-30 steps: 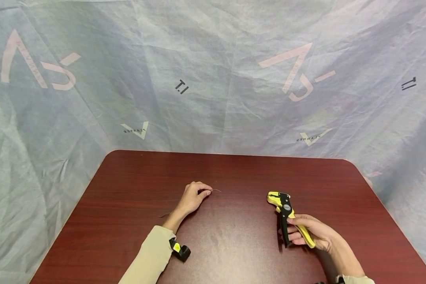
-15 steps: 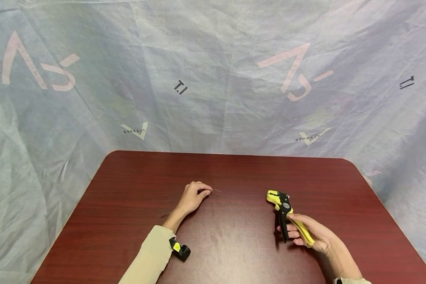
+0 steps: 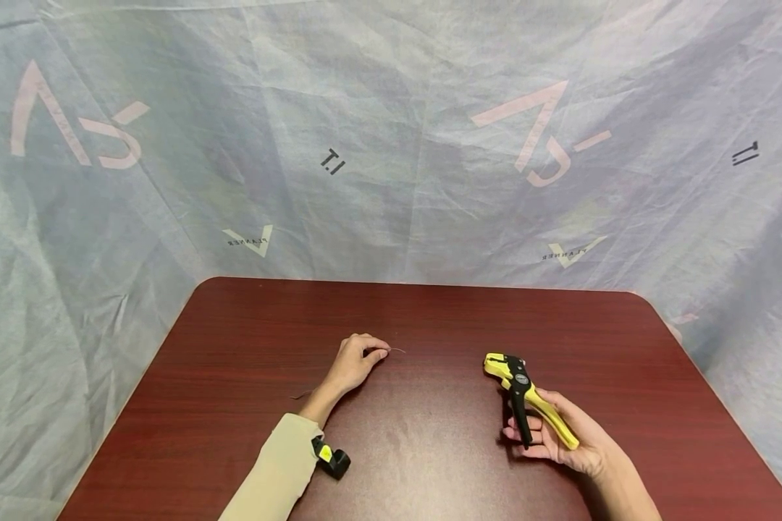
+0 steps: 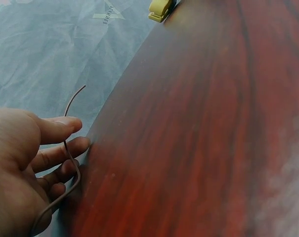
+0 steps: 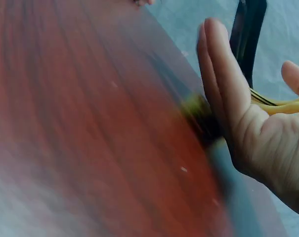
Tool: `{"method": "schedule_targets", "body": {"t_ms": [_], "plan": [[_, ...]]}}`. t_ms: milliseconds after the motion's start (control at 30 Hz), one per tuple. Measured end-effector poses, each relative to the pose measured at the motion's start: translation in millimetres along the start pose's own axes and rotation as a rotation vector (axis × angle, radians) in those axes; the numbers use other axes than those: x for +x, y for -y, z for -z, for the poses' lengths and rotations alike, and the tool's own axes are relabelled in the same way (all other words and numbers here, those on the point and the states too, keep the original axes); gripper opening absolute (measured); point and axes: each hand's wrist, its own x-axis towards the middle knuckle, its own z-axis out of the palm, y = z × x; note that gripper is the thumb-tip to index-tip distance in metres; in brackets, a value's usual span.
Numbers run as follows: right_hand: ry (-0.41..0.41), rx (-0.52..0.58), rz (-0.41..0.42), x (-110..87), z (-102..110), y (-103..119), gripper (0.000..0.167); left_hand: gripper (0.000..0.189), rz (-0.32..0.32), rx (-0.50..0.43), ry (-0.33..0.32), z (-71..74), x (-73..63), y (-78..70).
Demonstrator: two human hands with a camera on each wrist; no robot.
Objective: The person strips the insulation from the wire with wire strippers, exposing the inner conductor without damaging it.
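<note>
In the head view my left hand (image 3: 354,364) is at the middle of the table, pinching a thin brown wire (image 4: 78,176) between thumb and forefinger. One wire end curves out past the fingertips; the rest runs back under the palm and wrist. Off to the right, my right hand (image 3: 570,434) holds a yellow and black wire stripper (image 3: 522,380), its head pointing away and left. The yellow handle lies across the palm by the thumb. Loosened fingers extend behind the black handle (image 5: 249,42), as the right wrist view shows. The stripper and the wire are well apart.
The dark red wooden table (image 3: 423,420) has rounded far corners. Behind and beside it hangs a grey printed cloth (image 3: 391,145). A black strap-mounted camera (image 3: 331,460) sits on the left wrist, by a beige sleeve (image 3: 274,470).
The stripper has shifted slightly left, and the right hand's fingers have loosened and spread on its handles. The left hand and the wire stay put.
</note>
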Motion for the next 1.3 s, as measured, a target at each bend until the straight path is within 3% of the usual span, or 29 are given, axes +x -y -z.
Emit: {"method": "schedule_targets", "body": {"t_ms": [200,467,800,1100,1300], "plan": [[0.01,0.069,0.008,2.9,1.3,-7.6,0.064,0.01,-0.008,0.001,-0.002,-0.4,-0.1,1.1],[0.083,0.154,-0.01,8.5,4.4,-13.0,0.067,0.01,-0.001,-0.028,-0.014,0.1,-0.7,0.8],[0.041,0.144,0.047,11.3,0.2,-19.0,0.065,0.012,0.006,-0.063,-0.016,0.2,-0.9,1.6],[0.004,-0.025,0.117,18.5,-6.8,-24.3,0.057,0.014,0.026,-0.1,-0.022,-0.2,-1.7,3.8],[0.025,-0.111,0.129,22.1,-14.1,-24.2,0.05,0.014,0.039,-0.124,-0.035,0.3,-2.5,2.4]]}}
